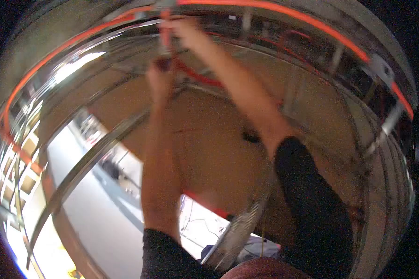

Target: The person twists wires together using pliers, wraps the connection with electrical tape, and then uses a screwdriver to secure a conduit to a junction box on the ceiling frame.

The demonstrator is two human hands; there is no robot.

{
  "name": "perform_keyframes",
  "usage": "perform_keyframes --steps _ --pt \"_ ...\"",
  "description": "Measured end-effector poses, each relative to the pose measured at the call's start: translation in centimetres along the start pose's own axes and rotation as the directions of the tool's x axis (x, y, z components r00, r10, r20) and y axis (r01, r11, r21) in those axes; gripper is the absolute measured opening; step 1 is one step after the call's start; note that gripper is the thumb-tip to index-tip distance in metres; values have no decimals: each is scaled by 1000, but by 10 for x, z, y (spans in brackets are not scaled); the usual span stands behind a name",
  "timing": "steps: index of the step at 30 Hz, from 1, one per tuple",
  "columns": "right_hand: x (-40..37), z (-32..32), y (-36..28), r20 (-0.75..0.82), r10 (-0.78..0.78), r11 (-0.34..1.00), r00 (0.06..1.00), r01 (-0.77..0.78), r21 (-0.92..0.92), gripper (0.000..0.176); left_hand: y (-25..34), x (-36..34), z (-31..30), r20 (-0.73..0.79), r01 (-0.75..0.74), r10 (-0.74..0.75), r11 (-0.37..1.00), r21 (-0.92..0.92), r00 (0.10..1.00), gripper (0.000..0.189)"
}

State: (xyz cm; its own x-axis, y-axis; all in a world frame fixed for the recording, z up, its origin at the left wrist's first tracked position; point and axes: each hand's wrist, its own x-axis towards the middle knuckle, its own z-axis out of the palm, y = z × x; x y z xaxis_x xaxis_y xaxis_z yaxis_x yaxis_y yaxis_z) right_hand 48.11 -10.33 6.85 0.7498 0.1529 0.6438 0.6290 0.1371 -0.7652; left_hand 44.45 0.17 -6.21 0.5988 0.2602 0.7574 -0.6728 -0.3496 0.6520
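Overhead work seen from below, nearest parts first. Two dark sleeves (312, 218) sit at the lower edge, and both bare forearms rise from them toward one point above. The left hand (159, 80) is the lower grip, clenched about the dark red bottom end of a slim upright piece (165, 46). The right hand (187, 31) is the upper grip; its fingers curl at the top of the same piece. Blur hides whether they clamp it or only steady it. Directly above the upper grip, the upright piece meets the orange tube (284, 14), which arcs away to both sides along the overhead framing. Below and left of the lower grip a metal channel (88, 158) slants across. Behind both forearms lies a brown panel (209, 139), the farthest surface. Judged step: the upright piece is being set or tightened at its junction with the orange tube, one hand at each end. The next move calls for a steady upper hand and a straight, in-line push or turn from the lower one, since the joint is out of easy sight.
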Motion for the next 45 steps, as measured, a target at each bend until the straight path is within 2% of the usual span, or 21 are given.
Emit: perform_keyframes --steps 1,3,4,5,6,7,9,12,16,18,20,21,22,25,28,31,33,34,36,41,45 --pt "1 -1 7 -24 -23 995 999 26 98 26 -9 1 0 -32 -103 104 995 9 994 42" --pt "7 2 12 -101 -43 999 994 44 15 16 22 -8 -6 46 21 -19 1000 -23 999 36" --pt "5 0 9 -103 -40 999 994 43 30 9 2 -3 4 -42 -137 138 990 33 990 33" --pt "14 -3 19 -106 -23 994 994 12 -109 8 -14 2 6 10 -96 96 995 -14 995 31" --pt "11 1 13 -41 87 994 995 -84 65 11 -20 3 8 56 -54 56 997 -47 997 29" --pt "8 -1 10 -59 85 995 995 -82 56 11 -10 -3 10 71 -55 60 997 -62 996 29" --pt "5 0 5 48 104 985 993 -110 130 16 17 -8 2 188 206 -162 949 -241 969 25" --pt "8 6 6 4 65 981 998 -65 184 16 -3 -4 6 165 97 -41 933 -346 985 24" --pt "17 7 29 -105 -65 968 992 89 235 11 6 -4 3 194 190 -128 919 -345 973 27" --pt "9 3 20 -40 -191 981 981 189 -51 12 -18 -1 3 54 -180 191 970 -166 980 36" --pt "9 3 19 -34 -1 993 999 5 117 15 -41 4 12 -22 -91 89 986 -142 996 44" --pt "-11 9 -3 -161 29 1000 987 -29 4 13 5 -5 -6 68 -76 80 996 -52 994 43" --pt "8 -3 18 -107 17 999 994 -14 30 12 -15 -1 11 -64 -157 152 983 -95 986 37" --pt "-3 -5 -7 -20 112 991 994 -113 -74 22 18 -7 5 -42 -54 50 993 -102 998 32" --pt "0 -15 -5 147 88 996 985 -84 -32 27 19 -7 6 59 106 -93 946 -307 994 29" --pt "1 -13 2 47 89 990 995 -83 -115 27 10 -4 9 143 70 -24 942 -329 989 29" --pt "1 -14 -2 28 72 989 997 -68 -133 26 14 -3 9 211 184 -111 913 -364 971 28" --pt "-2 -11 -5 1 61 987 998 -61 -146 26 10 -3 12 206 178 -108 915 -361 973 28" --pt "-9 -2 -11 -63 53 979 997 -65 -195 25 3 -4 18 -83 -193 177 950 -246 981 27" --pt "-2 -6 2 -127 29 972 991 -58 -227 23 11 -5 8 -29 -41 35 973 -228 999 31" --pt "1 -13 5 70 75 997 995 -75 -9 21 1 -3 9 49 -11 23 972 -235 999 33"
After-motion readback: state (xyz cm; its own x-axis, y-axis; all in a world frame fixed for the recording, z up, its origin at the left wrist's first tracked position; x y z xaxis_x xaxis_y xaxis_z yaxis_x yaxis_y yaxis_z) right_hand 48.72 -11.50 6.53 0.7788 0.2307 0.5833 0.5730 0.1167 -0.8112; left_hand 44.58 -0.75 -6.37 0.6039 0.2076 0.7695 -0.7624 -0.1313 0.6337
